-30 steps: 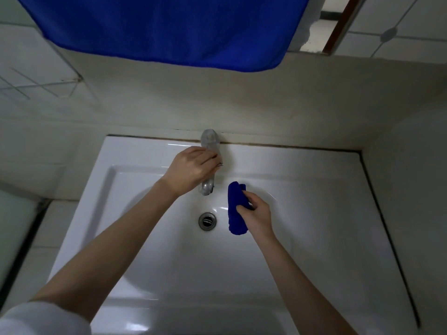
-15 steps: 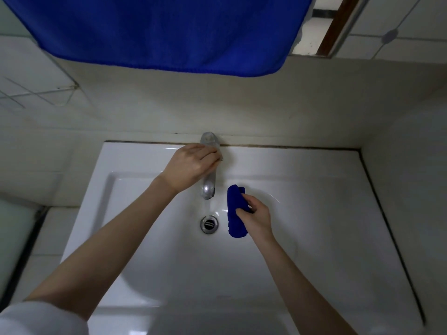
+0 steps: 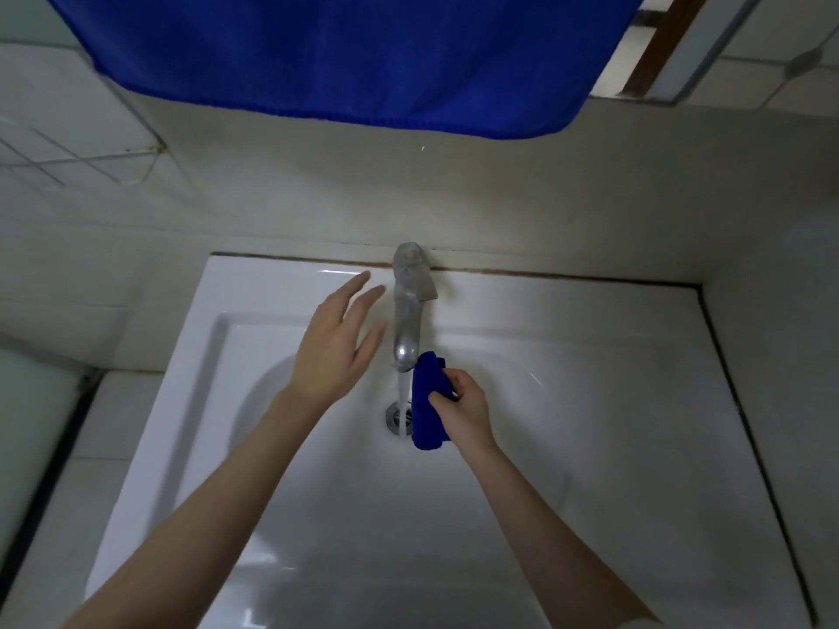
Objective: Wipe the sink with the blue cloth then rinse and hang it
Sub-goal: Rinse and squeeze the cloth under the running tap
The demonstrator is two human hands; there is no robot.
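**Grip Released, Flow Started**

The left hand point(image 3: 333, 351) has come off the chrome metal tap point(image 3: 407, 320) and hovers just left of it, fingers straight and spread, holding nothing. A water stream point(image 3: 402, 397) now falls from the spout to the round metal drain point(image 3: 391, 417). The small rolled blue cloth point(image 3: 424, 415) sits beside the stream, over the white ceramic sink point(image 3: 590, 311), gripped by the right hand point(image 3: 467, 404).
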